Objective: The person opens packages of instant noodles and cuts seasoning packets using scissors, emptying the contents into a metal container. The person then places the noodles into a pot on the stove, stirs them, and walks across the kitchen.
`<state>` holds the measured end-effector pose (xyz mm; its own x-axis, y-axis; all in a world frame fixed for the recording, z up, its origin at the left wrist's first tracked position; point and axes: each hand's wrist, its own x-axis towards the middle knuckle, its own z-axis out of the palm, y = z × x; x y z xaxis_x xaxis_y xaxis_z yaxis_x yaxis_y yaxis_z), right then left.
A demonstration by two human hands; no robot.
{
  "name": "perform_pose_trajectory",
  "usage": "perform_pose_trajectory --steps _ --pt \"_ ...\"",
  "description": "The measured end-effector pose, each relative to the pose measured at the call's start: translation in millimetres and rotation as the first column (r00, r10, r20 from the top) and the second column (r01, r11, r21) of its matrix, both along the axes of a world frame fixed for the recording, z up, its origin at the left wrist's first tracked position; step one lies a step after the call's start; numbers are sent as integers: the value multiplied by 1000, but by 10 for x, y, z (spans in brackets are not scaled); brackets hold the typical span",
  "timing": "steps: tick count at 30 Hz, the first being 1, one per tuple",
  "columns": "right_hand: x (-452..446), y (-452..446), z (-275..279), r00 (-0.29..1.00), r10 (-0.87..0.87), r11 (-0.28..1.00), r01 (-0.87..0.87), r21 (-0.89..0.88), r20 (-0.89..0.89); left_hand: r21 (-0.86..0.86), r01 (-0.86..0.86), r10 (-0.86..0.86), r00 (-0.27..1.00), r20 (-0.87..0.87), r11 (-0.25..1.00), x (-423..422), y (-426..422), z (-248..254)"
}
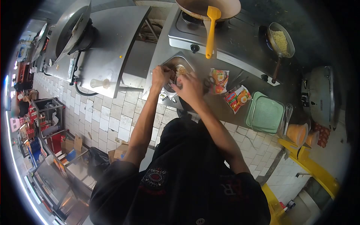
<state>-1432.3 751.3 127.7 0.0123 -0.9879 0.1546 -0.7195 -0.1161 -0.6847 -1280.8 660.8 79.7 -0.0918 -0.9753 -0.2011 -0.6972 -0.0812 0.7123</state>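
Both hands are over a metal tray [180, 55] on the steel counter, below the stove. My left hand [160, 76] is at the tray's left side, its fingers closed on something I cannot make out. My right hand [188, 87] reaches in from the right, fingers bent and spread apart around the tray's contents. Pale and brownish food pieces [181, 70] lie in the tray between the hands. Right of my right hand are a dark pair of scissors [209, 81] and two colourful noodle packets [221, 80] [238, 99].
A wok [232, 8] with a yellow spatula [211, 35] stands on the stove. Right of it, a pan [292, 42] holds noodles over a burner. A green basket [266, 112], a whisk [288, 114] and orange-filled containers [297, 135] stand at the right. Another wok [62, 32] is at left.
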Motion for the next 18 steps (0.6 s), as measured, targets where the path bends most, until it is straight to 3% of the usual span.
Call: perform_pose_trajectory --steps 2,5,7,11,12,13,14,15,16,18 --pt "201 -59 -155 962 -158 970 109 -217 -222 39 -40 42 997 -57 998 5 30 53" --pt "265 -67 -316 953 -206 971 172 -166 -221 77 -75 85 987 -134 994 28 3 48" --pt "223 -60 -356 958 -184 976 152 -156 -218 180 -108 158 943 -292 978 49 24 -17" --pt "120 -123 -265 955 -151 988 135 -81 -254 210 -102 153 957 -245 972 32 121 217" --pt "80 -155 -253 951 -156 984 128 -121 -268 -152 -21 0 990 -139 988 57 146 215" --pt "36 -202 -272 948 -160 984 130 -123 -275 -483 101 -108 994 15 870 70 165 214" --pt "-5 -261 -283 956 -108 993 115 8 -272 -486 100 -110 994 8 868 65 180 250" --pt "-37 -309 -296 963 -55 986 95 140 -262 -522 228 -282 959 -25 822 63 200 284" --pt "-62 -357 -307 964 -54 983 96 153 -260 -563 341 -443 895 -50 753 63 223 315" --pt "-116 -409 -269 971 -3 979 51 200 -237 -524 414 -468 883 34 744 84 226 216"
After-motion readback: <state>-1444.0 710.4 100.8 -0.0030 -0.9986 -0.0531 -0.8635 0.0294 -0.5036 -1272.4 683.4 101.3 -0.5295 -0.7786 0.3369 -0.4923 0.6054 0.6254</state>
